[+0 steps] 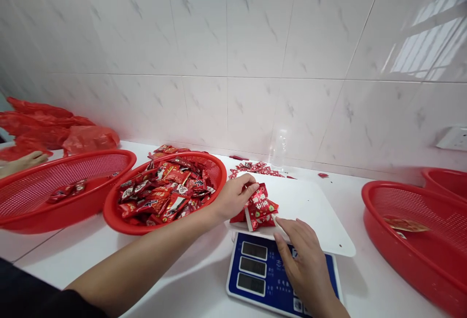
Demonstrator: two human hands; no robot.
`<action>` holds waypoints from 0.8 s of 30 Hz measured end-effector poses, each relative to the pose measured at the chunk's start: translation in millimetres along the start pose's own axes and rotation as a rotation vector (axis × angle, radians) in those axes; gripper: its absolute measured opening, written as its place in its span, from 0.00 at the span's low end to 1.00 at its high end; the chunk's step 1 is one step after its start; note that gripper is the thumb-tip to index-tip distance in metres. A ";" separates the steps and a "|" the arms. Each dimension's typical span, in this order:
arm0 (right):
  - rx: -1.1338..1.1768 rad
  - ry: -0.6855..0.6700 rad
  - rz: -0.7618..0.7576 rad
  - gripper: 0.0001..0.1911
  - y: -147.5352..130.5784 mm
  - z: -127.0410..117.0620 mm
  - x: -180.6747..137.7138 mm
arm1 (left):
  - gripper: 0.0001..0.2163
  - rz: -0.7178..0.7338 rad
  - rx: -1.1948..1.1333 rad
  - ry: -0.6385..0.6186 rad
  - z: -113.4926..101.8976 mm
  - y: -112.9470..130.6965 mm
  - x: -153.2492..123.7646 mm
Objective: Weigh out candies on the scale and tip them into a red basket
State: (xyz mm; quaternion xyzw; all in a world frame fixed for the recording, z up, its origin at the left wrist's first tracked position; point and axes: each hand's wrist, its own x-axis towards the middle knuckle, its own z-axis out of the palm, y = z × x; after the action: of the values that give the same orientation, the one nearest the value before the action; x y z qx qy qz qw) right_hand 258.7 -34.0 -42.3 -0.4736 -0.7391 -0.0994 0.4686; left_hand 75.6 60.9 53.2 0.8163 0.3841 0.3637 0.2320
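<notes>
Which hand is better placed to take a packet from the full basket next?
Probably the left hand: it is nearer the full basket. The right hand is farther away, over the scale panel, beyond the packets.

Crumpled, translucent red plastic bags lie heaped at the far left, behind a red oval basket of perforated plastic. At the right, a red round-edged plastic basket holds a flat reddish-brown item, with a second red plastic basket partly visible behind it. A glossy, grey-veined white tile wall bears a white socket plate and reflects a barred window.
</notes>
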 end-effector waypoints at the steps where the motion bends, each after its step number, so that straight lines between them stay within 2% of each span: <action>1: 0.001 -0.005 0.011 0.15 0.0 0.0 -0.2 | 0.11 -0.008 0.001 0.004 -1.5 -1.6 0.9; 6: -0.029 -0.001 0.028 0.21 -1.6 1.3 0.1 | 0.11 0.003 -0.009 -0.018 4.6 4.2 -5.4; 10: 0.049 0.086 0.073 0.14 -3.3 -0.6 1.7 | 0.10 0.074 -0.046 -0.109 18.0 17.4 -16.6; 12: 0.125 0.107 0.140 0.09 -4.3 -3.5 2.4 | 0.10 0.063 -0.090 -0.107 20.3 19.4 -16.7; 15: 0.178 0.142 0.254 0.07 -5.1 -8.9 3.2 | 0.10 -0.019 -0.144 -0.020 13.8 13.6 -7.4; 18: 0.178 0.230 0.333 0.07 -4.7 -13.6 3.5 | 0.10 -0.077 -0.103 0.034 1.6 1.9 6.1; 21: 0.202 0.309 0.389 0.08 -4.6 -15.9 4.0 | 0.10 -0.095 -0.017 -0.007 -4.1 -10.4 13.6; 24: 0.228 0.337 0.404 0.09 -4.9 -16.1 4.7 | 0.09 -0.100 0.083 -0.052 0.4 -20.3 12.7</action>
State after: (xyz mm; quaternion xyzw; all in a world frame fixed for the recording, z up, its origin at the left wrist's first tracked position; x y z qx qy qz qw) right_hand 263.9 -43.3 -28.5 -0.5324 -0.5479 0.0025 0.6452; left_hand 72.2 83.1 44.8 0.8142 0.4329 0.3140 0.2261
